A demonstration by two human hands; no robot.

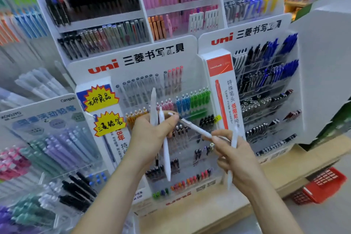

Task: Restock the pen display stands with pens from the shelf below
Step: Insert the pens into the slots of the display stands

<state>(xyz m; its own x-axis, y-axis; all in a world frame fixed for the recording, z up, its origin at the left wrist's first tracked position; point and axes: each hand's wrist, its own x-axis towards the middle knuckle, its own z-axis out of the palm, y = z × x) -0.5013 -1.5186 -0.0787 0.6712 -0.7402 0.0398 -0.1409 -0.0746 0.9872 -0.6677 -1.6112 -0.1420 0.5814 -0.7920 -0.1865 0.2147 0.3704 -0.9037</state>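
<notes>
Standing before the middle uni stand [144, 57], we hold both hands up in front of its clear tiers. Our left hand [152, 135] is curled round two white pens [165, 150], which stand nearly upright before the stand's left half. One rises above the fingers and the other reaches down past the wrist. A third white pen [195, 128] slants across the stand's centre. Its upper end is at the left fingertips and its lower end is pinched between thumb and forefinger of our right hand [235, 156]. Whether the left fingers also grip that upper end we cannot tell. The right hand clasps a fourth white pen [229, 176] as well, upright against the palm, in front of the stand's right edge.

The stand's tiers carry grey and red capped pens at the top, then orange, pink, blue and green ones, with dark pens lower down. Yellow starburst labels [102, 99] are stuck on its left side. A second uni stand [266, 30] with black and blue pens sits just beside it on the right. A Campus stand [38, 112] of pastel pens is on its left. White racks [91, 17] of black and pink pens rise behind it. It rests on a wooden shelf [209, 213], and a red basket [322, 184] lies lower down, off to its right.
</notes>
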